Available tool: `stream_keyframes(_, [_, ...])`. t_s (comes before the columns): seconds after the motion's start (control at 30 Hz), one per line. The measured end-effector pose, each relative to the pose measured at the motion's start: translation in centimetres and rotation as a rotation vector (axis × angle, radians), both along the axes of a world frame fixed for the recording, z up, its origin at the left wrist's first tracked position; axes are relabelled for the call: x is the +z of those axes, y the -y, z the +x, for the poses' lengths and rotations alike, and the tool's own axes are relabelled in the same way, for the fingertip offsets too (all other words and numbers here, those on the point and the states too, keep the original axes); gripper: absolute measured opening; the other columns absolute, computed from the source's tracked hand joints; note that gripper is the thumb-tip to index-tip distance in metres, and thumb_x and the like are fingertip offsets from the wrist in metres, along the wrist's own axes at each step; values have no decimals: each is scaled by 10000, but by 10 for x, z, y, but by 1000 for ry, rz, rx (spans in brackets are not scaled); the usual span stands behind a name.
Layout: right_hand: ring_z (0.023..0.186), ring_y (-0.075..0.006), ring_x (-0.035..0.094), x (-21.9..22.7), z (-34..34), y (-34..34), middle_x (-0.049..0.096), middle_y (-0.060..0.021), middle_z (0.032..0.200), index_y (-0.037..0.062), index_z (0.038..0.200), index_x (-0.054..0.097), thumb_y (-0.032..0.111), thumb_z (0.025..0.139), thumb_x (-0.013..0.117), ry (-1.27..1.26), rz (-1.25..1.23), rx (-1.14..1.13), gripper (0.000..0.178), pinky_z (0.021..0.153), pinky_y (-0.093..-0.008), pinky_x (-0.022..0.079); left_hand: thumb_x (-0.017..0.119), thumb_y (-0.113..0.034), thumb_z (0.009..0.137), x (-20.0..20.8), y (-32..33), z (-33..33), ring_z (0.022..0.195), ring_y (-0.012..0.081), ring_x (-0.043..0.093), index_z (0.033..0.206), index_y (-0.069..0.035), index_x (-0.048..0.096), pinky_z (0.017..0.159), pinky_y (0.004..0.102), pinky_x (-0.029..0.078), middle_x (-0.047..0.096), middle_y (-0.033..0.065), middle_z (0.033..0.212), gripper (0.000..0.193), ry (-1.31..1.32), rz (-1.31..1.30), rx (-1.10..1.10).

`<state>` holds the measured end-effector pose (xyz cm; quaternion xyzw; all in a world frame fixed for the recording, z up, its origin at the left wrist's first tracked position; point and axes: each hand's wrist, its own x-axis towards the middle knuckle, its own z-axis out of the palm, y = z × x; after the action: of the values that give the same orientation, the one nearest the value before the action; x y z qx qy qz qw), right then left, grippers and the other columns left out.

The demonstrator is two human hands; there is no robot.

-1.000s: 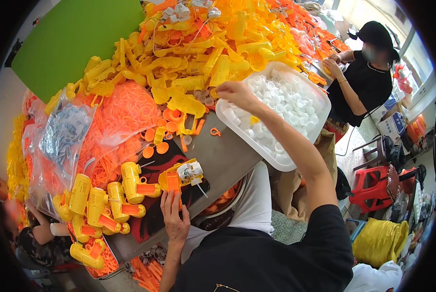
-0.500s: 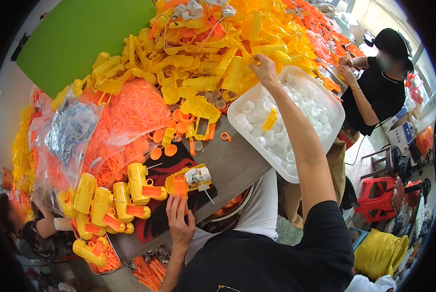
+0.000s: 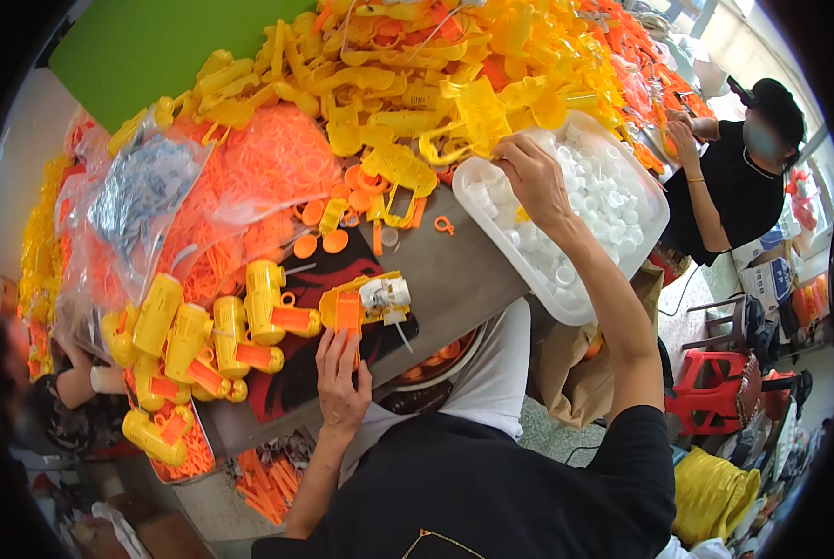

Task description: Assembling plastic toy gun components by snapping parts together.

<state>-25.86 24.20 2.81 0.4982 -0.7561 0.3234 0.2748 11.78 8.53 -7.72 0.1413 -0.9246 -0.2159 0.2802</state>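
“Two hands: doing what?”

“The right hand (image 3: 535, 182) pinches the edge of a yellow shell (image 3: 480, 114), between a yellow heap (image 3: 379, 70) and a white tub (image 3: 508, 250). The left hand (image 3: 344, 384) touches the orange handle (image 3: 348, 314) of an open casing (image 3: 331, 300) on the table (image 3: 435, 265); whether it grips, one cannot tell.”

“And the shell's feel?”

“Probably light, stiff, slick; best held by its rim.”

“What's hidden?”

“Right fingertips, partly; the shell's outline blurs into the heap.”
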Motion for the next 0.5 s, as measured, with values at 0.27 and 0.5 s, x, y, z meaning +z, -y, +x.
stream_keyframes(0.27, [886,-246,690,0,81,12,690,-120,1030,8,1017,666,-86,811,701,296,-16,322,229,764,-331,546,675,-42,867,13,3,3,1296,384,495,1337,-7,568,1087,453,419,542,188,1352,484,-150,-20,10])
stream_keyframes(0.5, [974,-296,669,-52,226,33,663,-88,1117,65,1013,654,-54,732,735,489,78,840,316,797,-371,557,629,-365,1001,55,15,-22,1286,273,568,1490,19,356,1061,379,489,508,199,1450,679,-593,1512,-483])
